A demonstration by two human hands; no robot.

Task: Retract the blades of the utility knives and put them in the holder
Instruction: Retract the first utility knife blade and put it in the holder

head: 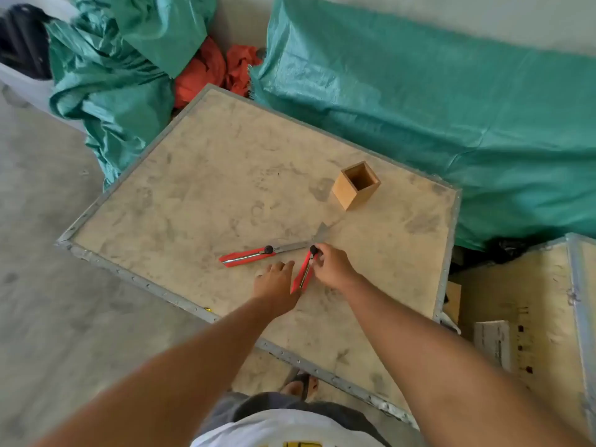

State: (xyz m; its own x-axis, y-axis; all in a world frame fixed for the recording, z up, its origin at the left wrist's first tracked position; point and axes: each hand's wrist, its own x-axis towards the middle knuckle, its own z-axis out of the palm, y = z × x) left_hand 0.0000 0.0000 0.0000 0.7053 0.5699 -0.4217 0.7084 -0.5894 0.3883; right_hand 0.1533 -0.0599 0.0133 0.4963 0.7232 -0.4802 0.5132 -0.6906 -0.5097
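Observation:
Two red utility knives lie on a dusty board table point(200, 188), both with long blades out and the tips crossing. The left knife point(246, 257) lies nearly flat, free of both hands. The right knife point(303, 273) points up toward the blade tip point(322, 230). My right hand point(333, 266) pinches the black knob at the top of this knife. My left hand point(277, 285) rests on the table, its fingers against the lower end of the same knife. A square wooden holder point(346, 191) stands upright and empty beyond the blades.
Green tarpaulin bundles point(419, 101) and red cloth point(209, 69) crowd the far side of the table. A wooden crate point(532, 317) stands to the right. The table has a metal riveted edge point(161, 290), with concrete floor to the left.

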